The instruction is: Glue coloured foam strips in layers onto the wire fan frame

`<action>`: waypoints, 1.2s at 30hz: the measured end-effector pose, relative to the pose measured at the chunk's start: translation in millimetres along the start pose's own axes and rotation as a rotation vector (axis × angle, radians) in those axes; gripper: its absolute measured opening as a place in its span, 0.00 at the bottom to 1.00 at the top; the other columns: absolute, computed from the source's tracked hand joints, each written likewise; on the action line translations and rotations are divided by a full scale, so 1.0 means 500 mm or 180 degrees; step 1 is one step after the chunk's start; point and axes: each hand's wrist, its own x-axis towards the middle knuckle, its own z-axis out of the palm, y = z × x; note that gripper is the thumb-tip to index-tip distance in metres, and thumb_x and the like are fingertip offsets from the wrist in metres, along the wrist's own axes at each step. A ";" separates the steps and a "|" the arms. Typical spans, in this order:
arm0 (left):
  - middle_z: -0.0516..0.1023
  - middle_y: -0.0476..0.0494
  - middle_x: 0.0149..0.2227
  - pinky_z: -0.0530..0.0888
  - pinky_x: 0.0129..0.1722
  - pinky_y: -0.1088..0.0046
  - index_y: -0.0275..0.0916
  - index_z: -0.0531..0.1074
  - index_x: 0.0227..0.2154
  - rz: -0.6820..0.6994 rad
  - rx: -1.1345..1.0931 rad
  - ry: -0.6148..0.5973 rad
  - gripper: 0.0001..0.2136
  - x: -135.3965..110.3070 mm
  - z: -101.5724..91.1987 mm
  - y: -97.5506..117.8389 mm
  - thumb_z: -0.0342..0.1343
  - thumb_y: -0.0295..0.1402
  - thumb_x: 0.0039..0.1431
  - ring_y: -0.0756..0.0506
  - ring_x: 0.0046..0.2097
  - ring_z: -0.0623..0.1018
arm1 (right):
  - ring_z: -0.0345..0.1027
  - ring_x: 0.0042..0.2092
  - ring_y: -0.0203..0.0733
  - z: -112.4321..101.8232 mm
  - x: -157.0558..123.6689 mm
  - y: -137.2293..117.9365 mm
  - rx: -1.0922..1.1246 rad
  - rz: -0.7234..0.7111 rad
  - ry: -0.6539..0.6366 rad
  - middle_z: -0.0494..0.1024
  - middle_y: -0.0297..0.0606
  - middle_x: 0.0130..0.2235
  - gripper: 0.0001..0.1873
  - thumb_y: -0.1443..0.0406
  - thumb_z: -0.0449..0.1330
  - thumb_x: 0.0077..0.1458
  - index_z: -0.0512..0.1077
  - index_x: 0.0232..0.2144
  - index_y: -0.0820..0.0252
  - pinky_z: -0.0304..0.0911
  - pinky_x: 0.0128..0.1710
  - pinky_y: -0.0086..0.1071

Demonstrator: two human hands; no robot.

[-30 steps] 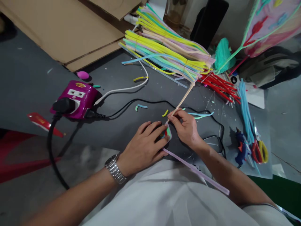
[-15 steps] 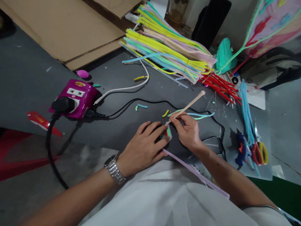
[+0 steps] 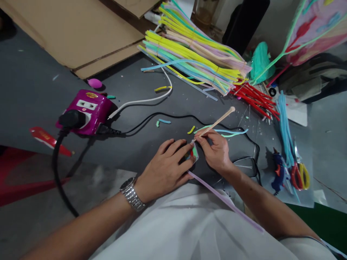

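My left hand [image 3: 166, 169] lies over a small multicoloured piece [image 3: 193, 153] on the dark table, fingers pressed down on it. A watch is on that wrist. My right hand [image 3: 214, 148] pinches the lower end of a beige pipe cleaner [image 3: 217, 122], whose tip meets the coloured piece and whose free end points up and to the right. A lilac pipe cleaner [image 3: 222, 199] runs from under my left hand down to the right, across my white shirt.
A magenta power strip [image 3: 89, 110] with black plug and cables sits at left. Bundled pastel pipe cleaners [image 3: 195, 57] and red ones [image 3: 255, 99] lie behind. A blue glue gun [image 3: 278, 171], scissors [image 3: 299, 175] and blue pipe cleaners [image 3: 284, 126] lie at right. Cardboard [image 3: 81, 32] at the back left.
The beige pipe cleaner has swung clockwise, its free end dropping away from the pastel bundle toward the right. My left hand has stayed put.
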 end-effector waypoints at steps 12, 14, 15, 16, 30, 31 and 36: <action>0.72 0.34 0.64 0.63 0.64 0.44 0.41 0.75 0.52 -0.0018 -0.0043 -0.0026 0.16 0.000 -0.001 0.001 0.56 0.43 0.68 0.31 0.64 0.68 | 0.76 0.40 0.42 0.002 -0.002 0.003 -0.0109 -0.0136 -0.0066 0.81 0.37 0.35 0.08 0.66 0.59 0.65 0.77 0.33 0.55 0.72 0.43 0.37; 0.72 0.34 0.64 0.63 0.64 0.44 0.41 0.75 0.52 -0.0022 -0.0042 -0.0022 0.16 0.000 -0.001 0.001 0.56 0.43 0.67 0.31 0.64 0.68 | 0.76 0.40 0.42 0.002 -0.003 0.004 -0.0137 -0.0129 -0.0086 0.81 0.38 0.35 0.09 0.65 0.58 0.65 0.77 0.33 0.55 0.72 0.43 0.37; 0.72 0.34 0.64 0.63 0.64 0.44 0.41 0.75 0.52 -0.0022 -0.0041 -0.0015 0.16 -0.001 -0.001 0.001 0.56 0.43 0.67 0.31 0.64 0.68 | 0.76 0.40 0.42 0.002 -0.003 0.004 -0.0149 -0.0138 -0.0101 0.81 0.38 0.35 0.09 0.65 0.58 0.65 0.77 0.33 0.55 0.72 0.43 0.37; 0.72 0.34 0.64 0.62 0.64 0.44 0.40 0.75 0.52 -0.0021 -0.0041 -0.0013 0.16 -0.001 -0.001 0.001 0.56 0.43 0.67 0.31 0.64 0.68 | 0.76 0.40 0.42 0.002 -0.004 0.004 -0.0159 -0.0151 -0.0121 0.81 0.38 0.35 0.09 0.65 0.58 0.65 0.77 0.33 0.55 0.72 0.43 0.37; 0.73 0.36 0.63 0.62 0.64 0.44 0.42 0.76 0.51 -0.0034 -0.0007 -0.0025 0.15 0.001 -0.002 0.001 0.56 0.41 0.68 0.31 0.64 0.69 | 0.77 0.41 0.41 -0.002 -0.019 0.004 0.0260 0.0274 0.0241 0.83 0.37 0.37 0.06 0.66 0.61 0.63 0.77 0.33 0.56 0.72 0.45 0.35; 0.73 0.36 0.63 0.62 0.64 0.44 0.42 0.76 0.51 -0.0034 -0.0003 -0.0042 0.15 0.000 -0.002 0.001 0.56 0.41 0.67 0.32 0.64 0.68 | 0.77 0.41 0.41 0.000 -0.019 0.004 0.0219 0.0258 0.0229 0.83 0.38 0.37 0.07 0.66 0.61 0.63 0.77 0.33 0.56 0.72 0.45 0.36; 0.73 0.36 0.63 0.62 0.64 0.44 0.42 0.76 0.51 -0.0033 -0.0007 -0.0054 0.15 -0.002 -0.002 0.000 0.56 0.41 0.67 0.32 0.64 0.68 | 0.77 0.41 0.41 0.005 -0.020 0.008 0.0196 0.0020 0.0194 0.83 0.38 0.36 0.07 0.66 0.60 0.63 0.78 0.33 0.55 0.72 0.44 0.37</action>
